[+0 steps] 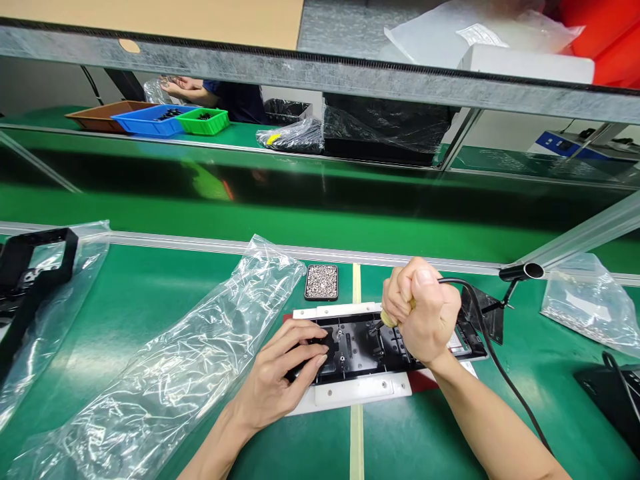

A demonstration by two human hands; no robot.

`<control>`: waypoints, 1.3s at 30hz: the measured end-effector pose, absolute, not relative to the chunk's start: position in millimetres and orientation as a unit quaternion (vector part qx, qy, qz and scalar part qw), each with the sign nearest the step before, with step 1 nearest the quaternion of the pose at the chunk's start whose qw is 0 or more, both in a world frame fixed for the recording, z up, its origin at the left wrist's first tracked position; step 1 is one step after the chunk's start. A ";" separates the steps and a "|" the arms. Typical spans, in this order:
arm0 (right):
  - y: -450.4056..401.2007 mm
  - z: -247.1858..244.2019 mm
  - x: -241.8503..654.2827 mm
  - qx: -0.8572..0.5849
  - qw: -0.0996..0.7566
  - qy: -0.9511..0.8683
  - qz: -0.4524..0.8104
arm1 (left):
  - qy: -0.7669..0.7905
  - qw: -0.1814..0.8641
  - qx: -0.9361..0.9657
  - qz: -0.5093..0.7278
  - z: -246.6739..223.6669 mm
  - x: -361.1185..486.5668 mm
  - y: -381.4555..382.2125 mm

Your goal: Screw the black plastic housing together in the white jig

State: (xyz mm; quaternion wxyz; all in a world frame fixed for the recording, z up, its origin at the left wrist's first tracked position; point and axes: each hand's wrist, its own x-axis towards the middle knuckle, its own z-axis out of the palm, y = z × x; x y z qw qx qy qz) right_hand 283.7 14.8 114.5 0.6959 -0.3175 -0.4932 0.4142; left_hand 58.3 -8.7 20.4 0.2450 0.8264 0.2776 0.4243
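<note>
A long black plastic housing (357, 343) lies in a white fixture (363, 391) on the green bench. My left hand (280, 373) rests on the housing's left end, fingers stretched out and apart. My right hand (423, 310) is closed in a fist round the yellowish handle of a corded soldering iron (388, 319). The iron's dark tip points down and left at the middle of the housing; whether it touches cannot be made out. Just behind the fixture stands a small black tray (321, 283) of tiny metal parts.
A clear plastic bag (180, 360) stretches across the left. Beyond it lies a black frame (40, 280). At right are a bag of small parts (593, 303), a metal tube (523, 272) and the iron's black cord (487, 333). Another person's hands (183, 87) show behind coloured bins (150, 123).
</note>
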 end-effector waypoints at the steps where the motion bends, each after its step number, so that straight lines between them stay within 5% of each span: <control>1: 14.6 114.3 283.7 -0.319 0.696 -0.494 0.413 | 0.277 0.244 0.826 0.425 20.6 58.4 -8.6; 39: 14.4 115.3 294.6 -0.293 0.657 -0.518 0.462 | 0.279 0.245 0.825 0.426 20.3 58.9 -8.0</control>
